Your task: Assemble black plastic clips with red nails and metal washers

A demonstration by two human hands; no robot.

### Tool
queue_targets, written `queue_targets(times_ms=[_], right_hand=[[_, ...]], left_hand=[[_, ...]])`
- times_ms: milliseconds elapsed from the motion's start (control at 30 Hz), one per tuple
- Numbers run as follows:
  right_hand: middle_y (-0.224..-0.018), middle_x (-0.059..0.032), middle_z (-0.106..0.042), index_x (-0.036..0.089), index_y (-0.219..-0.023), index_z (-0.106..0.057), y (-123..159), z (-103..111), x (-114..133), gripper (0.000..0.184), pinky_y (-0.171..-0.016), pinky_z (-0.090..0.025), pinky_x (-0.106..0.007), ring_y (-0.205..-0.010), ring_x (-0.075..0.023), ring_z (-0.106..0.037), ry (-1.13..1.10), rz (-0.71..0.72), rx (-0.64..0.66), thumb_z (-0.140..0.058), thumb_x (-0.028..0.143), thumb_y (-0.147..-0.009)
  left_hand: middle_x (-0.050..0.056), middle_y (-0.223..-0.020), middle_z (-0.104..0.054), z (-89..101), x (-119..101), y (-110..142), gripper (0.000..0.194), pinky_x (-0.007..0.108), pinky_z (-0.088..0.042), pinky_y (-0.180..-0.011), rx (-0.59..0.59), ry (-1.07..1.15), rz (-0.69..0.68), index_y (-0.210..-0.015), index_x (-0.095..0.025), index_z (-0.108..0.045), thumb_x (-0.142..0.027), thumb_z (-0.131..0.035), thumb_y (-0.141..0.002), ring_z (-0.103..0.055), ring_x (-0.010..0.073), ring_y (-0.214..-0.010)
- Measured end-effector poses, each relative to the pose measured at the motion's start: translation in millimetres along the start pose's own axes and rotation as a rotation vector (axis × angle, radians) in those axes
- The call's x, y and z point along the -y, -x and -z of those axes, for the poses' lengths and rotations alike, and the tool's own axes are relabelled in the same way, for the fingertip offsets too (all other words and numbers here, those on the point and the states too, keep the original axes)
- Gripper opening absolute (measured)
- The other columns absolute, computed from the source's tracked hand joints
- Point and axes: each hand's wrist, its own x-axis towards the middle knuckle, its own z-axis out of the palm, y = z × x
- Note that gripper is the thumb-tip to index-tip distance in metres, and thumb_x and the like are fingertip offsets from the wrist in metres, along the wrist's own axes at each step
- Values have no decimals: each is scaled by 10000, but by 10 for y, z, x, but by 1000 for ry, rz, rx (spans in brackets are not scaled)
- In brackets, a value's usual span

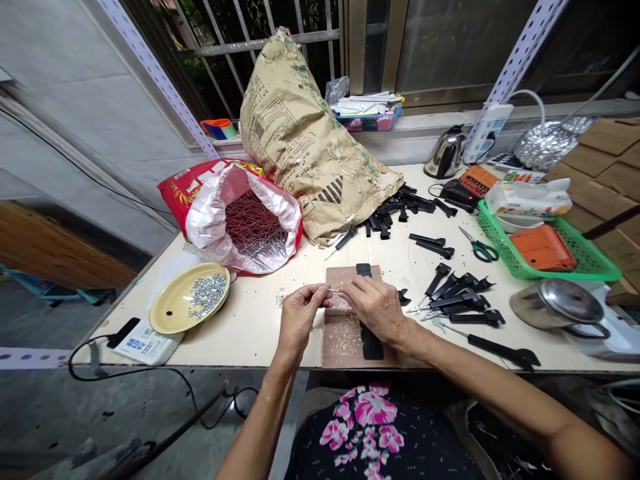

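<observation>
My left hand [303, 313] pinches one end of a thin metal rod [334, 290]; its tip is too small to make out. At the rod's other end, the fingers of my right hand [376, 308] are closed around it. Both hands are above a brown board [340, 340] with a worn, pitted surface. A black notched strip [371, 343] lies on that board, partly hidden by my right hand. To the right, several black plastic-handled pieces with metal shanks [463, 300] lie in a loose group.
A yellow plate [167, 300] of small metal parts is at left, behind a white device [145, 341]. A red sack [200, 200] holds reddish rods. Behind stands a large paper sack [300, 147]. Scissors [483, 250], a green basket [530, 270] and a metal pot [540, 303] are at right.
</observation>
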Motion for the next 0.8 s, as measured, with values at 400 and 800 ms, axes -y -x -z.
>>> queue_targets(times_ms=[400, 800], right_hand=[[-883, -48, -598, 173, -945, -613, 52, 18, -78, 180, -639, -397, -234, -763, -138, -563, -132, -14, 87, -452, 253, -945], [-905, -49, -572, 177, -1026, -607, 163, -29, -154, 211, -702, -466, -232, -810, -140, -579, -320, -85, 154, -415, 228, -955]], left_hand=[[18, -707, -673, -38, -34, -7, 260, 209, -478, -623, 62, -5, 68, -835, -110, -702, -337, -713, -708, -576, 98, -607], [16, -641, -644, -69, 62, -55, 304, 223, -467, -623, 96, -86, 87, -797, -105, -695, -394, -709, -706, -571, 113, -600]])
